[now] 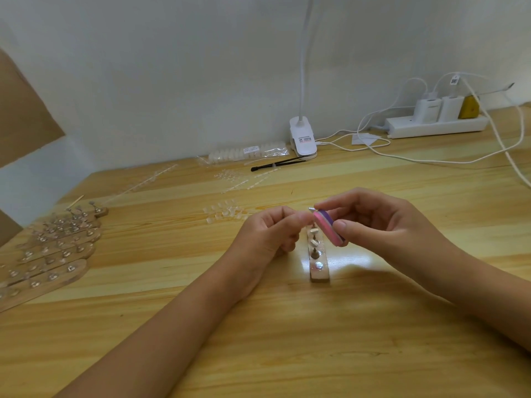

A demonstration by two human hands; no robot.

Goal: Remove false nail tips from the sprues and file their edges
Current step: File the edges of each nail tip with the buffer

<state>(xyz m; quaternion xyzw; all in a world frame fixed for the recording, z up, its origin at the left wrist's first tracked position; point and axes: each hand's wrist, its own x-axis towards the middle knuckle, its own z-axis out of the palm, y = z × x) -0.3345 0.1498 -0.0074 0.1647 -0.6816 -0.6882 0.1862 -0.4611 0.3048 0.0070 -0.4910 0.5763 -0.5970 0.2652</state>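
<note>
Just above the far end of the wooden strip (319, 273), the right hand (382, 225) is gripping a pink-and-purple file (327, 226), and the left hand (267, 234) is pinching a small nail tip (311, 209) against the file's top end. Loose clear tips (224, 214) are lying beyond the strip, leftward.

Free passage across near surface (316, 340); blocked at left by wooden holders (51, 254), farther by loose nail tips (224, 214), far right by cables (431, 161).
</note>
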